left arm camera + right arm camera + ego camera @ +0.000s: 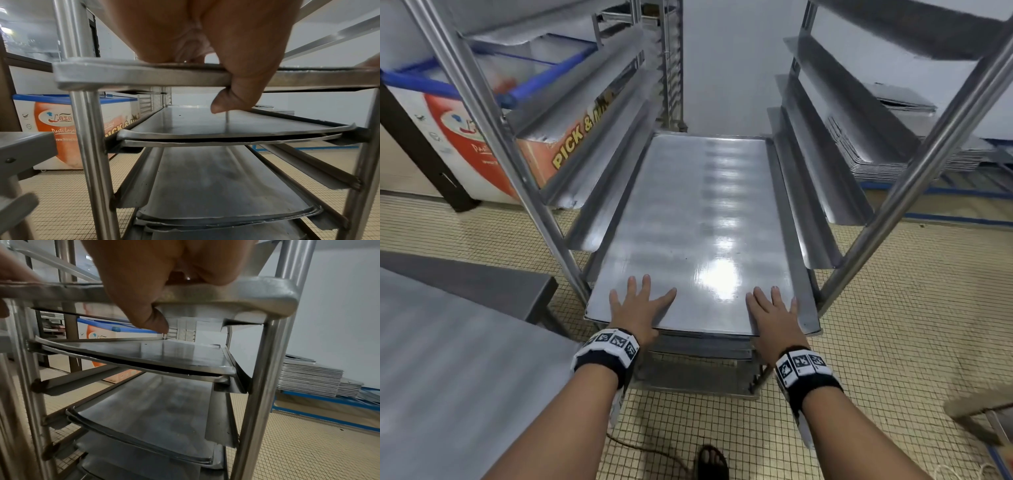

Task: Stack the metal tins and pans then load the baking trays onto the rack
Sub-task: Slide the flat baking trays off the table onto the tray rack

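Both hands lie flat, fingers spread, on the near end of a baking tray (698,219): the left hand (637,310) near its left corner, the right hand (774,317) near its right, thumbs hooked under the front edge. The tray sits on the rack (914,178) runners, above other loaded trays (226,136).

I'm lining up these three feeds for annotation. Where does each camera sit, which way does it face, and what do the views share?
Head: worn on the head, looking forward and down into the rack; both forearms, the left hand and right hand lie flat on the top baking tray.
Left wrist: below the left hand, looking along it under that tray's front edge; palm and thumb show.
Right wrist: the same, from the right hand.
Shared: both wrist views show the lower loaded trays.
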`<state>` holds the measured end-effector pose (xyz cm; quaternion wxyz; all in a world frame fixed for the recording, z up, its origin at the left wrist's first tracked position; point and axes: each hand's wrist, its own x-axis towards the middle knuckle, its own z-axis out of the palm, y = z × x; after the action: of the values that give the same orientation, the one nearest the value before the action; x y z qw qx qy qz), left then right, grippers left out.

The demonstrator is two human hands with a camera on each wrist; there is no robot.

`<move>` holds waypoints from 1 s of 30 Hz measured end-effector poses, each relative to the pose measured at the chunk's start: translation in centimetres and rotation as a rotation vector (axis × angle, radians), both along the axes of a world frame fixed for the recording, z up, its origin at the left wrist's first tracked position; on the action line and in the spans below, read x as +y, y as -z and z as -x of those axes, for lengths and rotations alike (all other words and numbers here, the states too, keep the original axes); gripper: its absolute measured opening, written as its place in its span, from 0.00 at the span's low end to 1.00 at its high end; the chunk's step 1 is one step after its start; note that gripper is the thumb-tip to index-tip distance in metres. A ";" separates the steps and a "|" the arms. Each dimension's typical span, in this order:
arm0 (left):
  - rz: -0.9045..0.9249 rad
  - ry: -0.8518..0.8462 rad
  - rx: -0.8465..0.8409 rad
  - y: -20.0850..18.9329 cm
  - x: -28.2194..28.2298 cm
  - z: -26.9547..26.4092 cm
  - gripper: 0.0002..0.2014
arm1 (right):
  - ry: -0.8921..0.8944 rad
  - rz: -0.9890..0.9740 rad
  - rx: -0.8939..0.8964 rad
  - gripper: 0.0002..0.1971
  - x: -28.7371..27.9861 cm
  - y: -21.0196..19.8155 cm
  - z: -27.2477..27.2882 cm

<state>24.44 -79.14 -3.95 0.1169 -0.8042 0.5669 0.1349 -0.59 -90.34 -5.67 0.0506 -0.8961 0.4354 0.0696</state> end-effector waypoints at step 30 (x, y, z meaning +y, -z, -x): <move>0.064 -0.051 -0.045 0.5 -5.9 -2.3 0.39 | 0.094 0.105 0.005 0.36 -5.7 -0.6 -4.2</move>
<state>26.70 -85.00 -4.44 0.1004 -0.8245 0.5475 0.1017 3.59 -96.02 -5.12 0.0058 -0.8759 0.4802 0.0463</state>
